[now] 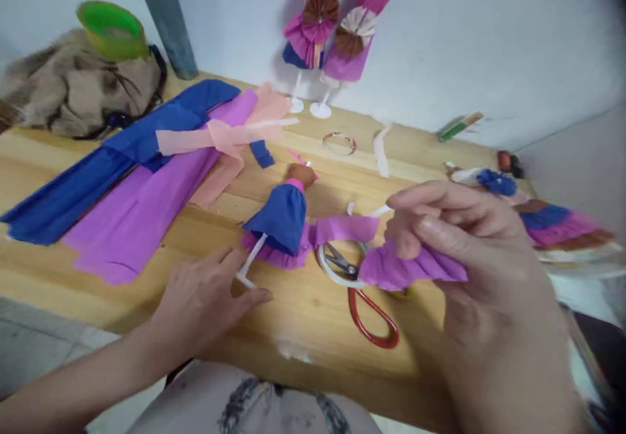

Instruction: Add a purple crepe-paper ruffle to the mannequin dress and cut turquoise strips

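A miniature dress form [281, 216] with a brown top, pink waistband and blue crepe-paper skirt lies tilted on the table, purple ruffle under its hem. My left hand [208, 294] is at its white stand [254, 258], the base between thumb and fingers. Raised on the right, my right hand [464, 245] pinches a gathered purple crepe-paper strip [405, 266]. The strip runs left toward the skirt, above a roll of white tape [324, 266]. Scissors [374, 330] with red handles lie partly through the roll; the strip hides some of them.
Blue [161, 124], purple and peach crepe paper lies at left. Two decorated dress forms [349, 49] stand against the wall. A bracelet-like ring [340, 143], a peach scrap [381, 150] and a green cutter-like tool [460, 126] lie behind. Another layered dress [562, 222] is at right.
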